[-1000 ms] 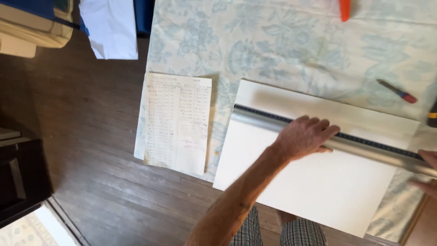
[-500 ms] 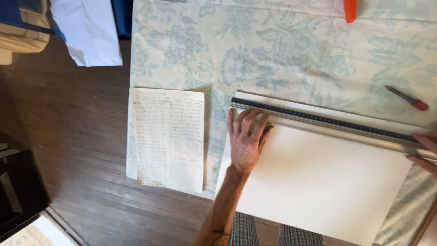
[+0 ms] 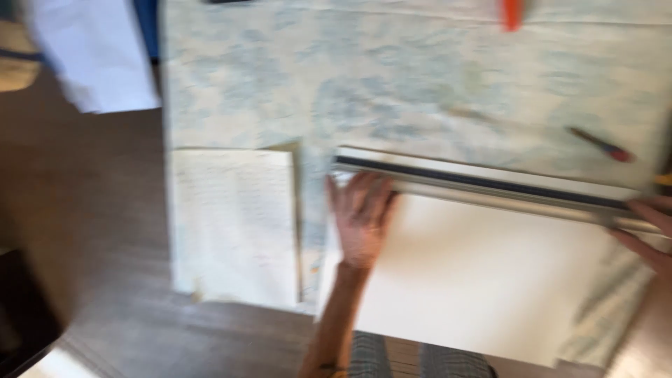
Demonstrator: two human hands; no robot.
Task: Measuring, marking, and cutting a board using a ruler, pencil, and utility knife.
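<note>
**Hands steady a long ruler on white board**

The left hand [image 3: 362, 213] lies flat, grip released, fingers spread at the near end of a metal ruler [image 3: 483, 187] across a white board [image 3: 483, 280] on the floral-clothed surface [image 3: 392, 77]. The right hand [image 3: 647, 227] presses the ruler's far end, its grip unclear. A written sheet [image 3: 234, 224] lies just beside.

The lower part of the white board [image 3: 483, 280] is left uncovered, and room for passing is offered there. Its upper edge is barred by the long metal ruler [image 3: 490, 187], pinned at both ends by the left hand [image 3: 362, 217] and right hand [image 3: 649, 231]. Beyond, open patterned cloth [image 3: 392, 77] is interrupted only by a red-tipped pen [image 3: 600, 145].
</note>
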